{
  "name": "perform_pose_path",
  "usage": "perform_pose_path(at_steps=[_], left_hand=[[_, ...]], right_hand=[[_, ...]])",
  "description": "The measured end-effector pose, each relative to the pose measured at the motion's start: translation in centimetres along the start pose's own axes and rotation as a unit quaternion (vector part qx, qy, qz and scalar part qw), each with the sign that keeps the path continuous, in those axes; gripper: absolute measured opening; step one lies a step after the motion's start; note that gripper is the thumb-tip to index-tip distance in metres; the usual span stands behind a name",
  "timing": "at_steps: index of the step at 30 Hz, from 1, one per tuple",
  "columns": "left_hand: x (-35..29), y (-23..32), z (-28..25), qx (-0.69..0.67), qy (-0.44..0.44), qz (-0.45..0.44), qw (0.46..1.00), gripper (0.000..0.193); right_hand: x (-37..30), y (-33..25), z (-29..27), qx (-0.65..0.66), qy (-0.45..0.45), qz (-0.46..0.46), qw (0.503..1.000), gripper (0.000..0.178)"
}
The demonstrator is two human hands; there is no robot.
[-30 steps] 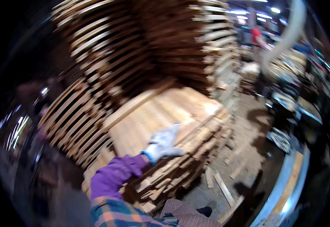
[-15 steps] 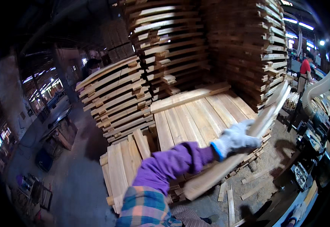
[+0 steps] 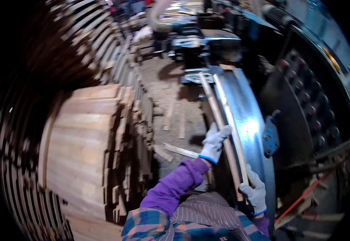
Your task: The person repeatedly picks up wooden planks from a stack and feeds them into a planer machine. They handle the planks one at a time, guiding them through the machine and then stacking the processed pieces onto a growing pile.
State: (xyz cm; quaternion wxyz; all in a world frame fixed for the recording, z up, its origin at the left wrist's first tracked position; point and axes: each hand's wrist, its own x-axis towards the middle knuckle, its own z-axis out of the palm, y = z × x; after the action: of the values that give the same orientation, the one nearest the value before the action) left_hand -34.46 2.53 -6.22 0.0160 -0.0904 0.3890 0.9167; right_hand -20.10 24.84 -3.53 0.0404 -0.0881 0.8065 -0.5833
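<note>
The left hand [image 3: 215,142], in a pale grey work glove with a blue cuff band, lies on the upper part of a long, narrow, light wooden slat [image 3: 222,132], its fingers laid together over the slat's edge and curled around it. The right hand [image 3: 255,192], in the same kind of glove, grips the near end of the slat at about five o'clock from the left hand, fingers wrapped shut around the wood. The slat runs from the right hand up toward twelve o'clock, lying along the left edge of a curved, shiny sheet-metal machine bed [image 3: 243,116], which reflects bright light at its middle. A purple sleeve [image 3: 175,186] leads from the left hand down to a plaid shirt at the lower edge. At about three o'clock from the left hand, just beyond the metal bed, a small blue fitting [image 3: 270,136] sits against a dark machine housing [image 3: 315,104] studded with round knobs. At nine o'clock from the hands stands a tall stack of pale wooden boards [image 3: 82,152], layered flat with ragged ends facing the person; further stacks rise behind it at ten and eleven o'clock. Between the stack and the machine, a dusty floor [image 3: 171,92] carries several loose short offcut pieces of wood [image 3: 179,150], lying apart from one another.
</note>
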Motion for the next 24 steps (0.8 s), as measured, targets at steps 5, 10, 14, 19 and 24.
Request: perform_pose_path(at_steps=[5, 10, 14, 19, 24], left_hand=[[-1.0, -0.5, 0.5, -0.002, -0.007, -0.11, 0.994, 0.024], [0.0, -2.8, -3.4, -0.017, -0.048, -0.06, 0.997, 0.032], [-0.3, 0.7, -3.7, 0.042, -0.025, -0.037, 0.998, 0.079], [2.2, 3.2, -1.3, -0.04, 0.04, -0.06, 0.997, 0.084], [6.1, 7.1, -3.9, -0.219, -0.096, 0.033, 0.97, 0.02]], right_hand=[[-0.8, -0.2, 1.2, -0.453, 0.052, 0.108, 0.883, 0.062], [11.6, 8.5, 2.8, -0.648, 0.125, -0.114, 0.743, 0.043], [30.4, 12.0, 3.0, -0.601, 0.109, -0.165, 0.774, 0.032], [40.3, 14.3, 0.3, -0.491, 0.17, -0.187, 0.834, 0.029], [22.0, -2.5, 6.3, -0.06, -0.116, -0.157, 0.979, 0.047]])
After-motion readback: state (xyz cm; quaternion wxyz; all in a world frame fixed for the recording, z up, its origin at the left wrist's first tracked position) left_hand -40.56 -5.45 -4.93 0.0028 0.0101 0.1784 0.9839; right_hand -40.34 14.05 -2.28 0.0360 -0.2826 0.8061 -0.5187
